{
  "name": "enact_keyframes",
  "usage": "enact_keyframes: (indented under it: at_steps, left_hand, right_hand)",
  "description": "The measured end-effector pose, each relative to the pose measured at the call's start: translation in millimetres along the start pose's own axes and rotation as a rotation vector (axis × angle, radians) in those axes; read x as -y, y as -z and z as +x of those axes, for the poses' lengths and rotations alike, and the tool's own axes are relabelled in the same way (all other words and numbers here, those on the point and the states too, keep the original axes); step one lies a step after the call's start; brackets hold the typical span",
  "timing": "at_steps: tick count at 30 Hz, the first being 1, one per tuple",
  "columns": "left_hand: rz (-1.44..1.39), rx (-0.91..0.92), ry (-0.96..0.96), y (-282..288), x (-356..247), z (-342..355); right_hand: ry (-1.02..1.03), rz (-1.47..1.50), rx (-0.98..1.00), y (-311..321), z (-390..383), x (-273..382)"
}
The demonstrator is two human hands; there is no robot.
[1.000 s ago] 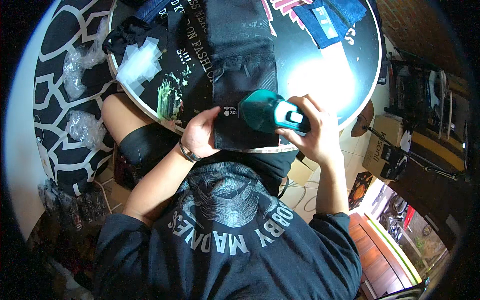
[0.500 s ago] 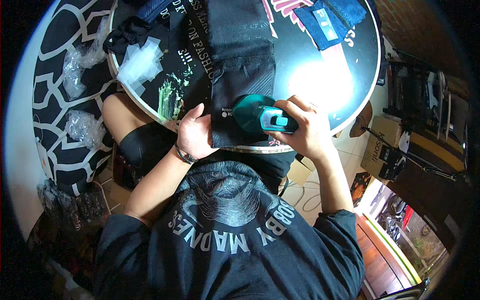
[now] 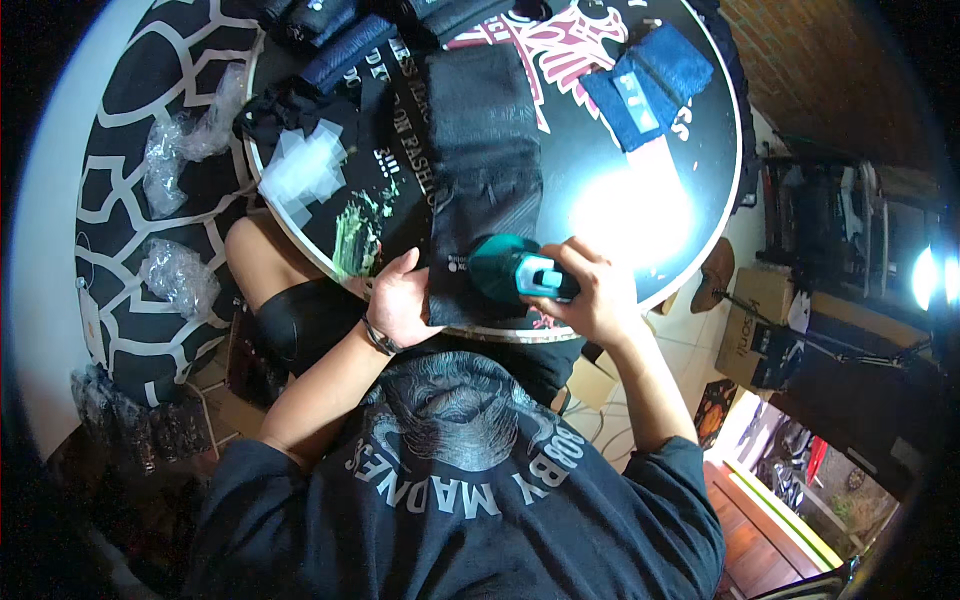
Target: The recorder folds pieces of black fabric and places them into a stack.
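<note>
A long piece of black cloth [image 3: 487, 110] lies lengthwise on the round black table, its near end close to the table's front edge. My right hand [image 3: 597, 295] is closed round the handle of a teal iron [image 3: 503, 268], whose soleplate rests on the cloth's near end beside a small white print. At the cloth's left edge, my left hand [image 3: 400, 300] lies with its thumb spread away and its palm partly showing. Its other fingers are partly hidden at the cloth's edge.
The table [image 3: 690, 235] has a bright glare on its right side. Folded blue cloth [image 3: 650, 85] lies far right, translucent sheets [image 3: 302, 172] at left, and several dark rolled or folded cloths [image 3: 345, 52] at the back. Clear plastic wrapping [image 3: 180, 280] lies left of the table.
The view has shifted, so the table sits lower and more of its back shows. The iron stays on the cloth's near end, turned slightly; my left hand keeps its place by the edge.
</note>
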State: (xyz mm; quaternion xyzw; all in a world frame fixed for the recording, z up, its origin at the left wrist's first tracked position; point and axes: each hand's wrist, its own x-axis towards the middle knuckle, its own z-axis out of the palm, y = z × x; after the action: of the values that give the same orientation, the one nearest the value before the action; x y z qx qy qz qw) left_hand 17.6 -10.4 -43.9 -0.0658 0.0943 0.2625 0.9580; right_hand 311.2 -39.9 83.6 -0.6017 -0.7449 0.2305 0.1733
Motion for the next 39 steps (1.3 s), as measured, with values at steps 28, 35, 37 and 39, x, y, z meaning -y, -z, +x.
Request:
enact_keyframes:
  at_steps: [28,35,37,39]
  left_hand:
    - [0.554,-0.409,-0.001,-26,6,-13]
    - [1.093,-0.659,-0.114,-24,-18,-37]
    - [1.265,-0.719,-0.158,-22,-29,-49]
    - [1.324,-0.695,-0.107,-22,-48,-63]
  right_hand:
    - [-0.632,0.832,-0.455,-27,-15,-65]
    - [-0.893,0.577,-0.815,-38,-21,-209]
    - [-0.787,0.394,-0.803,-31,-23,-225]
    - [-0.838,0.221,-0.729,-22,-24,-226]
